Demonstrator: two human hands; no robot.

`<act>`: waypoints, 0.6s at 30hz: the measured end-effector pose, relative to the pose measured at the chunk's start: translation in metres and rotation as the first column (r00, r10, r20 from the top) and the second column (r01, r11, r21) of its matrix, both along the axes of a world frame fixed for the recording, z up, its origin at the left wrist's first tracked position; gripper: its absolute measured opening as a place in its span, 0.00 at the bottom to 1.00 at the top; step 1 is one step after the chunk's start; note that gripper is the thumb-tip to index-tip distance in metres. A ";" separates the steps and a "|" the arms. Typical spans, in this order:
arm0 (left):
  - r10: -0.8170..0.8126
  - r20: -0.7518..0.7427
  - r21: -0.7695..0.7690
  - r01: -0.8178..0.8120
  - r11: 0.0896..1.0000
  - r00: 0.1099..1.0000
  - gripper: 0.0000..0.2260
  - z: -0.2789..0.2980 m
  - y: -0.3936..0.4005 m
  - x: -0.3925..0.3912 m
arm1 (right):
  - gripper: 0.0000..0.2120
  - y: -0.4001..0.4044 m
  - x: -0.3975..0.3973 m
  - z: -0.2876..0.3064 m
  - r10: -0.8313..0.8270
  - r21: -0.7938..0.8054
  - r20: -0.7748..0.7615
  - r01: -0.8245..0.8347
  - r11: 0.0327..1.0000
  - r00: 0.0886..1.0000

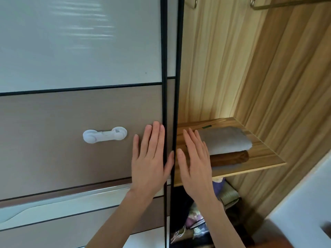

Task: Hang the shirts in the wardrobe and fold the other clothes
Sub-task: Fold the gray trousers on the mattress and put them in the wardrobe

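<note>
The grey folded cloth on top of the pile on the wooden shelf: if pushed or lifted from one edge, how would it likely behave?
The grey folded cloth looks soft, with rounded folds, so lifted by one edge it would probably droop and unfold. It lies on a brown folded cloth, so a push may slide it or drag that one along the wooden shelf. It seems unlikely to roll.

Definitely a home, bedroom by the look of it. Sliding wardrobe door point(80, 108) in beige and white panels with black trim, white child-safety latch point(104, 134) stuck on it. Wood-grain interior behind, shelf point(265, 154) with a grey folded cloth point(225, 142) stacked on a brown one point(229, 158). Metal hangers point(279, 4) up top, bags and bundled fabric point(195, 222) stuffed in the dark bottom.
</note>
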State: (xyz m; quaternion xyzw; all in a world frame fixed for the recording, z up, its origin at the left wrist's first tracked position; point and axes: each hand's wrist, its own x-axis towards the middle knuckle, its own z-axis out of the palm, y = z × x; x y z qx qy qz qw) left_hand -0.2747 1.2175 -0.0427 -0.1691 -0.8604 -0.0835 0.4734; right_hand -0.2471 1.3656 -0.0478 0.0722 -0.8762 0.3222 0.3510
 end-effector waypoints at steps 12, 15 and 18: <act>-0.009 0.067 -0.046 0.012 0.999 0.998 0.41 0.008 0.019 0.004 | 0.25 0.014 0.039 0.015 -0.132 0.007 -0.014 0.133 0.991 0.991; -0.025 0.075 -0.062 0.030 0.998 0.997 0.41 0.011 0.036 0.004 | 0.25 0.023 0.042 0.020 -0.147 0.014 -0.019 0.147 0.989 0.989; -0.051 0.088 -0.086 0.059 0.995 0.995 0.40 0.013 0.056 0.005 | 0.25 0.033 0.047 0.021 -0.171 0.021 -0.030 0.172 0.985 0.985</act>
